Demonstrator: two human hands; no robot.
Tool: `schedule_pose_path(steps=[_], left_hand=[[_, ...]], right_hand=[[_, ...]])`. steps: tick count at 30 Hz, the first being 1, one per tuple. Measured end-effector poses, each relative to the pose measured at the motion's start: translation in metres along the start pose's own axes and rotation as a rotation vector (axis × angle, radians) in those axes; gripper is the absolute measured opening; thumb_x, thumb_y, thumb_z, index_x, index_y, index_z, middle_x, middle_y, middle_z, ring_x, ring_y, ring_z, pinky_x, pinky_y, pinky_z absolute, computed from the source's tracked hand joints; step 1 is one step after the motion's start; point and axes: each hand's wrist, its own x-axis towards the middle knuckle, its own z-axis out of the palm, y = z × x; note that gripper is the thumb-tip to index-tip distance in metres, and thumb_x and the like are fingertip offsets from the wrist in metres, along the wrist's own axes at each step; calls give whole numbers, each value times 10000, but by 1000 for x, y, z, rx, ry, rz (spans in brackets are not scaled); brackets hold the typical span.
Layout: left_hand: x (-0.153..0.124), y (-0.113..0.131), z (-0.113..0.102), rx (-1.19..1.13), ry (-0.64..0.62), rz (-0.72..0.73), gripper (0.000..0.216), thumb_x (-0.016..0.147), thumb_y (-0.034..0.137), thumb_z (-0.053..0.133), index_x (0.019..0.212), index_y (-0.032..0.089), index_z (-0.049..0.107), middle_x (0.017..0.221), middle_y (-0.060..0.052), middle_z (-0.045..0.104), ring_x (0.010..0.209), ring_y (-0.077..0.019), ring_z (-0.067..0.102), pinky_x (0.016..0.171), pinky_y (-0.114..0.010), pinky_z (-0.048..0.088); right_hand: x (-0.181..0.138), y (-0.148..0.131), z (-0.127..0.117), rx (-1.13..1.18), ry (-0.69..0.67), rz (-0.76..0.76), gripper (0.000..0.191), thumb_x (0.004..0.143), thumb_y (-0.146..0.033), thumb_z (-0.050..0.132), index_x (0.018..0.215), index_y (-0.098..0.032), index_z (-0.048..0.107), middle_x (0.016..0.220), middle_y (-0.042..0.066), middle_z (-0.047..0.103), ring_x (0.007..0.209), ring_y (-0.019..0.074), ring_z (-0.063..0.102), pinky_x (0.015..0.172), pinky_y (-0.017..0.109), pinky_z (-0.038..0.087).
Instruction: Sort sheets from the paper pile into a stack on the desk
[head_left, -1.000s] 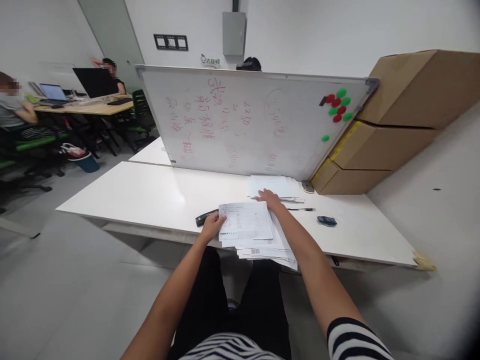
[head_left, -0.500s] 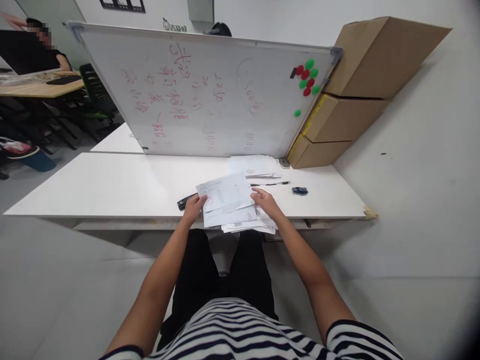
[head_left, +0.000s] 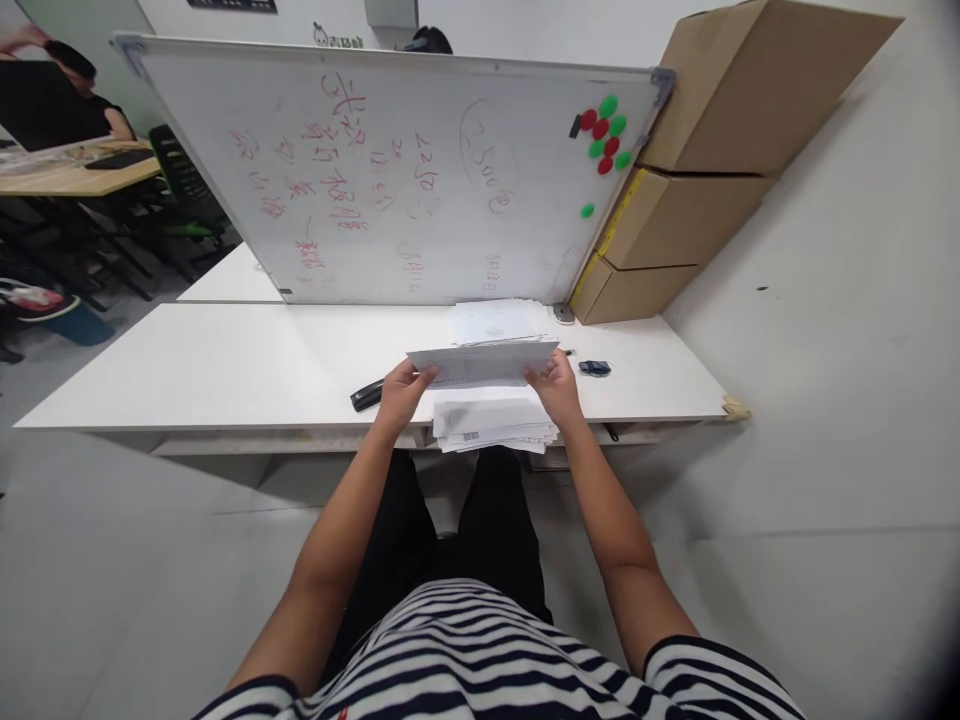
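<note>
Sheets of paper point(head_left: 484, 366) are held up between my two hands, tilted steeply so that they look like a narrow band. My left hand point(head_left: 405, 393) pinches their left end, thumb on the near face. At the right end my right hand point(head_left: 555, 385) grips them the same way. Below them a stack of papers point(head_left: 491, 425) lies at the desk's front edge, jutting slightly over it. Another pile of papers point(head_left: 499, 320) lies behind, against the whiteboard. A black stapler-like object point(head_left: 367, 396) rests just left of my left hand.
The white desk point(head_left: 225, 370) carries a leaning whiteboard point(head_left: 375, 180) with round magnets. Stacked cardboard boxes point(head_left: 652, 225) stand at the right. A small dark object point(head_left: 595, 368) and a grey mouse-like item point(head_left: 563, 314) lie right of the papers. Another person sits at a desk far left.
The held papers have gone from lying nearly flat and slanted to level and tilted up on edge. My right hand has moved right and up; my left hand has shifted slightly right.
</note>
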Motion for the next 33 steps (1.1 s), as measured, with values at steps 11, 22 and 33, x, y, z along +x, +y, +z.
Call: schedule_pose_path(steps=[11,22,33], left_hand=[[1,-33,13,78,-136,-279,501,690,486,732,1072,165,692,1137,-93,697,1080,-289,627,953,-431,481],[-33,-37,13,380,-93,-111,388,820,502,592,1055,215,706,1086,-38,716,1037,-253,640,911,-368,486],[-3,-49,-85,999,139,6,423,787,444,632,1152,230,612,1196,-132,612,1197,-344,463,963,-441,355]], right_hand=[[-15,33,-8,-187,-138,219,456,748,-382,642,1155,-181,596,1163,91,675,1075,246,620,959,419,466],[-51,37,11,-424,20,178,464,842,-462,490,1154,-161,655,1124,109,699,1081,278,622,938,406,467],[-68,22,7,-333,97,270,471,815,-473,570,1178,-180,636,1176,102,681,1113,292,606,967,443,456]])
